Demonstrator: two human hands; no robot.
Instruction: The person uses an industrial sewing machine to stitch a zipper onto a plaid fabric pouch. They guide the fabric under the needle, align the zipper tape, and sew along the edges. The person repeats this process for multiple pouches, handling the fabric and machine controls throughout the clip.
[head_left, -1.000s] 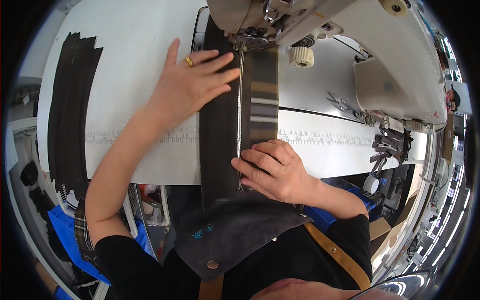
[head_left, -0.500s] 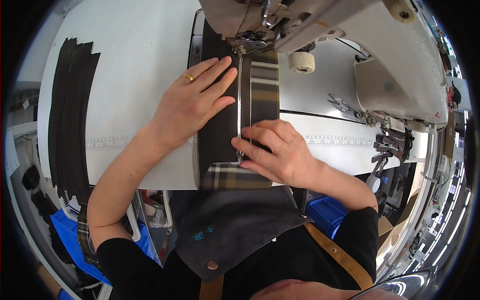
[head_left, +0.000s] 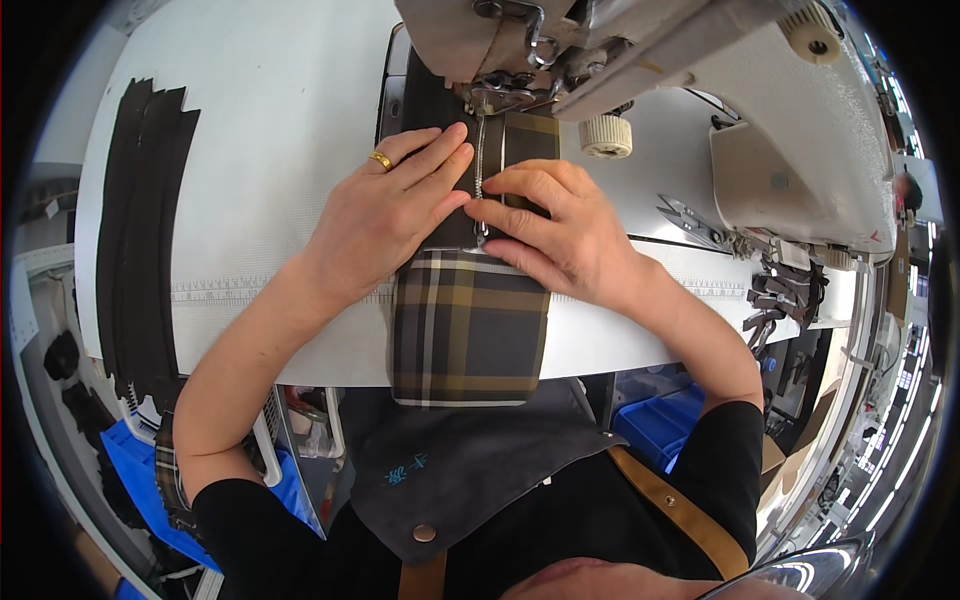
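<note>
A dark zipper (head_left: pixel 480 160) with silvery teeth lies lengthwise on a plaid fabric piece (head_left: pixel 470 330) under the needle area of a sewing machine (head_left: pixel 505 95). My left hand (head_left: pixel 385 215), a gold ring on one finger, rests flat on the dark tape left of the teeth, its fingers stretched toward the needle. From the right, my right hand (head_left: pixel 560 225) has its curved fingers and thumb on the zipper near its lower end, around the metal slider (head_left: pixel 482 235). Below both hands the plaid fabric hangs past the table's front edge.
Several dark zipper strips (head_left: pixel 145 230) lie at the left of the white table (head_left: pixel 250 200). Thread snips (head_left: pixel 690 220) lie right of the machine bed. Dark scraps (head_left: pixel 785 290) are bunched at the right edge. Blue bins (head_left: pixel 655 425) stand below the table.
The zipper and plaid fabric have turned and come toward me, showing more plaid at the front. My right hand has moved up toward the needle; my left hand has stayed nearly in place.
</note>
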